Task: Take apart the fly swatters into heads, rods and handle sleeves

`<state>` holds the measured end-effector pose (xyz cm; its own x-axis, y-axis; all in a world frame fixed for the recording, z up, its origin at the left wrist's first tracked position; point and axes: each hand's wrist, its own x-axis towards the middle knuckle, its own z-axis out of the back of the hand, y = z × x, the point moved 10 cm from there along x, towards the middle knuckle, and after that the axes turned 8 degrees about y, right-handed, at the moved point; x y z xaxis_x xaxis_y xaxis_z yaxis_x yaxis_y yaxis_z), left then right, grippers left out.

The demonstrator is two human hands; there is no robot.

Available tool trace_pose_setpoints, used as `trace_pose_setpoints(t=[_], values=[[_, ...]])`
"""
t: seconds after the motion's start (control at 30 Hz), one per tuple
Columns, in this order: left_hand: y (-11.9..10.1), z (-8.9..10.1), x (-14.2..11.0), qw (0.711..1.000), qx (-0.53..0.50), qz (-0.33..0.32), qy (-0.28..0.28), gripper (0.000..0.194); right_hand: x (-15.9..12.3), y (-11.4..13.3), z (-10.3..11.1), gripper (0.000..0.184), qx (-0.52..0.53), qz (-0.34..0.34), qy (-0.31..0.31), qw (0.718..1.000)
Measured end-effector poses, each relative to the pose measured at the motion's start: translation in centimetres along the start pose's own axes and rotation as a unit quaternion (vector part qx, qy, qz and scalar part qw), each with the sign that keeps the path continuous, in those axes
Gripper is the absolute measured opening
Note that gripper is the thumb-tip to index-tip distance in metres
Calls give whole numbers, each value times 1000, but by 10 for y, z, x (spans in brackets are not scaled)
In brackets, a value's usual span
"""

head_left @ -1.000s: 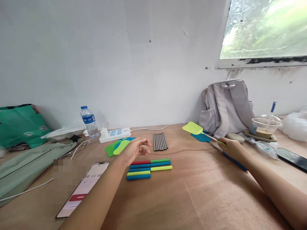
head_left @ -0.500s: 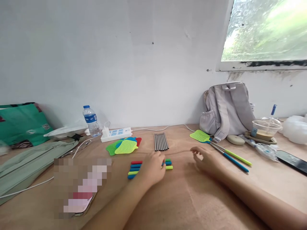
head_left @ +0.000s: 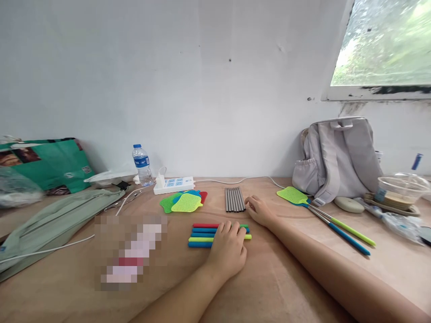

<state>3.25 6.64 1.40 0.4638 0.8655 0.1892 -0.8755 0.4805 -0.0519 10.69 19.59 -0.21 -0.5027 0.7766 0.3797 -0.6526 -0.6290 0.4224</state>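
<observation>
My left hand (head_left: 230, 246) lies palm down over a row of coloured handle tubes, its fingers slightly apart and resting on them. A red handle (head_left: 204, 225), blue ones and a yellow-green handle (head_left: 199, 240) stick out to its left; green, blue and yellow-green ends show at its right. My right hand (head_left: 259, 211) is at the right edge of a row of thin grey metal tubes (head_left: 235, 200), fingers loosely bent and apart. Its fingertips are close to the last tube; whether they touch is unclear. Behind the handles lie overlapping perforated fly swatter heads (head_left: 186, 202) in green, blue, yellow-green and red.
At right, a yellow-green fly swatter head (head_left: 291, 194) joins a blue piece beside two long rods (head_left: 346, 232). Farther back are a grey backpack (head_left: 340, 157) and a plastic cup (head_left: 400, 193). A power strip (head_left: 175, 184), water bottle (head_left: 142, 166) and pale green cloth item (head_left: 63, 220) are left.
My right hand has moved left to the metal tubes. My left hand has flattened out over the handles. The view has swung left, shifting the scene rightward.
</observation>
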Motion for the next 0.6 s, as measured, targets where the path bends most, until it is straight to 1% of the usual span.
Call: trace_pose_setpoints(t=[0.2, 0.33, 0.47, 0.57, 0.6], values=[[3, -4, 2, 1000, -20, 5, 6, 15, -2, 4, -5, 18, -3, 15, 47, 999], [1, -4, 3, 999, -34, -8, 7, 14, -4, 4, -7, 15, -12, 2, 55, 998], [-1, -3, 3, 997, -75, -27, -6, 16, -3, -9, -9, 5, -20, -44, 43, 998], [-6, -4, 2, 993, -101, -56, 0, 16, -5, -24, -6, 3, -20, -96, 25, 995], [-8, -4, 2, 992, -107, -64, 6, 16, -7, -28, -4, 5, -16, -112, 20, 993]])
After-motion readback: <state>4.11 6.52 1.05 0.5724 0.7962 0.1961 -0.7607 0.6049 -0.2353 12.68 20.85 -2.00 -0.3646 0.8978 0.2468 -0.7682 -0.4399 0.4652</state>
